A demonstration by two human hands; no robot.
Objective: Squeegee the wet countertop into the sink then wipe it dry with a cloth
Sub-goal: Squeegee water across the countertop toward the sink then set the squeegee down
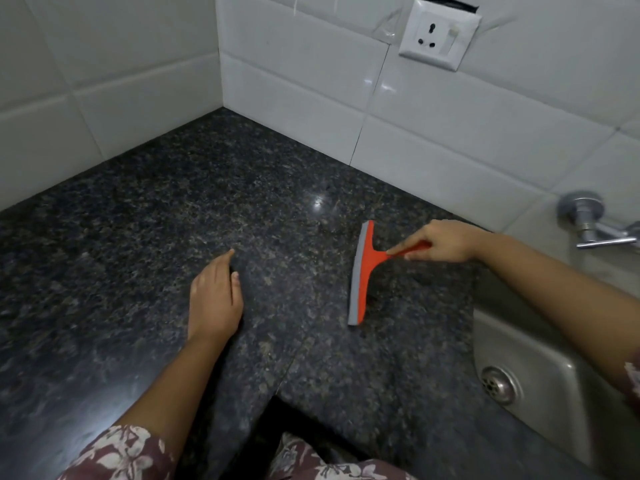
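Observation:
An orange squeegee (363, 271) with a grey rubber blade stands on the dark speckled granite countertop (173, 209), its blade edge facing left. My right hand (446, 241) grips its short handle from the right, index finger stretched along it. My left hand (216, 296) lies flat and open on the counter, to the left of the squeegee and apart from it. The steel sink (540, 348) is sunk into the counter at the right, with its drain (498, 384) visible. No cloth is in view.
White tiled walls meet in a corner behind the counter. A wall socket (440, 36) sits on the back wall. A chrome tap (595, 226) projects from the wall above the sink. The counter's front edge has a notch (277, 420) near me.

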